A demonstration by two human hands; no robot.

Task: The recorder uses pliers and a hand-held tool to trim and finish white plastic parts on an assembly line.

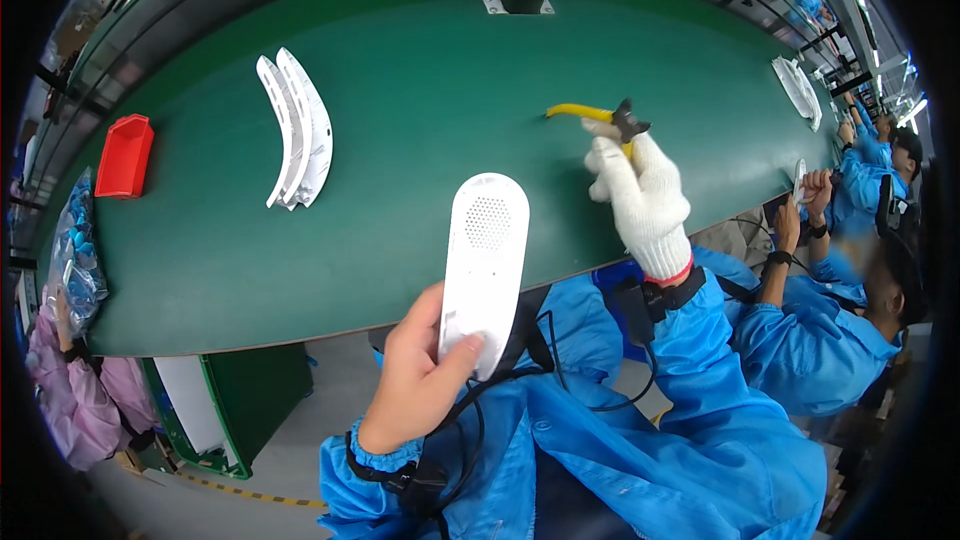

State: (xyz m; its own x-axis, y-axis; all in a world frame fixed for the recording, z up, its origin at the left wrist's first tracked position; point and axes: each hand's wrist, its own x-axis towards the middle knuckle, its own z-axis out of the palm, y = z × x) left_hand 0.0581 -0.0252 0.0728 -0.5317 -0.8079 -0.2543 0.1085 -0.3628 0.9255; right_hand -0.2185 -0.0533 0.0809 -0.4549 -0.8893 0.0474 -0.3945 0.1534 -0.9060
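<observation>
My left hand [422, 380] pinches the white perforated cover [486, 270] by its near end, long axis pointing away; my gloved right hand [648, 198], curled round yellow-handled nippers [629, 121], lies farther out, rightward.

We see a red, open-topped plastic bin [125, 158] on the smooth green tabletop [410, 80], near a crinkled clear plastic bag [82, 240]. At right, we notice a blue-jacketed co-worker [805, 360].

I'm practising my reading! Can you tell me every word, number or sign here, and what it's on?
No words or numbers can be read.
White part in the left hand: holes, no readable letters.
Plastic bag: too blurred to tell.
Floor tape: yellow and black stripes.
</observation>
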